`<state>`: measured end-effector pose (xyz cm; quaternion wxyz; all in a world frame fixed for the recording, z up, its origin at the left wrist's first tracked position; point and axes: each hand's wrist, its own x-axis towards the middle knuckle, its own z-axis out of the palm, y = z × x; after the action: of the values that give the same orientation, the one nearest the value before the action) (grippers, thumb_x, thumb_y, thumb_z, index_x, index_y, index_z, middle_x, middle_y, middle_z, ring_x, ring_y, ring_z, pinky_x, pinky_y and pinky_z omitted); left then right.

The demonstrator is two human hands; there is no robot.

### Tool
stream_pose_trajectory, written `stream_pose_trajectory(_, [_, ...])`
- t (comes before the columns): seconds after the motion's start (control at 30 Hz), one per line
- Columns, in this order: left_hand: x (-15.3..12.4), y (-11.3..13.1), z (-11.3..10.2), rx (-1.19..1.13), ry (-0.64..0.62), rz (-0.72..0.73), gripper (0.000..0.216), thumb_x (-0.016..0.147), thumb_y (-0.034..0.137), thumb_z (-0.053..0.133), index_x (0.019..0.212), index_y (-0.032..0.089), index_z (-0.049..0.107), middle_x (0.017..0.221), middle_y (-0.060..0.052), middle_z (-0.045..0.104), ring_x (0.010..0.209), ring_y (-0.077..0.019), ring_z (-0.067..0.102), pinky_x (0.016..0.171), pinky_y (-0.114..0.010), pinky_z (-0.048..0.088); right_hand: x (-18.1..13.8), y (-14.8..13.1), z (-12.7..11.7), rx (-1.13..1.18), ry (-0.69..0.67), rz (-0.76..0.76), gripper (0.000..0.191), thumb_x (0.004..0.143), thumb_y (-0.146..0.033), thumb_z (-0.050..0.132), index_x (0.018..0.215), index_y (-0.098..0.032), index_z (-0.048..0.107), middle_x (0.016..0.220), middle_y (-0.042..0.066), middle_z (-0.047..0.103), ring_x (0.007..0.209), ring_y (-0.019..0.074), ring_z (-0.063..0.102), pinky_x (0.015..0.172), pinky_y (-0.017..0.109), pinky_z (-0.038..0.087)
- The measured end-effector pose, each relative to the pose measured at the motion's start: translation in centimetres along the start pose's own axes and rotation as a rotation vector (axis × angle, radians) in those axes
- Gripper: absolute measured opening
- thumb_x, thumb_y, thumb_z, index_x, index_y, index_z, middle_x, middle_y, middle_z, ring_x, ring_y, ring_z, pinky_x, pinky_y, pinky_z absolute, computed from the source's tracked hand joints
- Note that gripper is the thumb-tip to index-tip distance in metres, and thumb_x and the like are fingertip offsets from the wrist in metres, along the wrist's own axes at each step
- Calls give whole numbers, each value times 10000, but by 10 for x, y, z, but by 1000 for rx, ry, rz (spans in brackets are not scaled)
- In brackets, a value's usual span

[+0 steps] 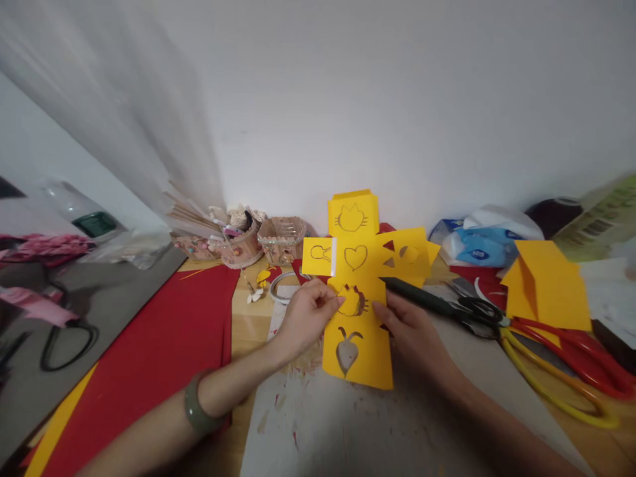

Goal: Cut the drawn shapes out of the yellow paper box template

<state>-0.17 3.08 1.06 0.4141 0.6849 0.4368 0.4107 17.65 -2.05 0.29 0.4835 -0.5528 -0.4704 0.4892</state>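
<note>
A yellow paper box net [356, 258], shaped like a cross, is held up over the grey mat. Cat and heart outlines are drawn on it. A beet-shaped hole is cut in its lowest panel, and the cat panel above that is partly cut. My left hand [311, 315], a green bangle on its wrist, pinches the cat panel's left side between thumb and fingers. On the right edge of that panel my right hand [407, 328] is closed, thumb in front. A dark pen-shaped tool [422, 296] runs along the top of this hand; whether it is gripped I cannot tell.
Red- and yellow-handled scissors [561, 358] lie right, near a folded yellow paper piece [549, 288]. Red paper sheets [159, 358] cover the left. Small decorated baskets [283, 240] and a tissue pack [479, 245] stand by the wall. The grey mat [283, 424] carries scraps.
</note>
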Motion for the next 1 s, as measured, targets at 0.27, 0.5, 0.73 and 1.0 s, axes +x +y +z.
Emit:
stream_pose_trajectory(0.27, [3,6,-3,-81,99,41,298,804,395,533,604,179,493,656,9,492,648,-136,460,624,-244,365,0,1,-1,21,48,-33,293,824,-441,576,1038,-266,673,1079,45,722,957,285,672,723,376,543])
stream_pose_trajectory(0.5, [2,-10,-7,-65,184,-1,373,880,413,472,594,184,398,603,40,409,583,-109,442,560,-227,367,0,-8,-2,55,160,-61,344,799,-474,587,1024,-224,662,1052,70,722,902,275,675,737,382,544])
stream_pose_trajectory(0.73, [8,-23,-7,124,78,-42,267,876,336,620,702,139,574,654,33,531,602,-110,511,633,-264,452,-3,-14,-5,72,249,-102,353,754,-471,628,985,-206,658,1052,71,719,921,261,659,723,343,538])
stream_pose_trajectory(1.0, [8,-7,-9,-59,94,12,220,795,367,637,936,210,695,1006,-54,629,1017,-225,541,948,-353,378,-5,-20,-1,111,220,-85,368,745,-481,626,977,-201,685,978,63,744,869,254,676,702,343,547])
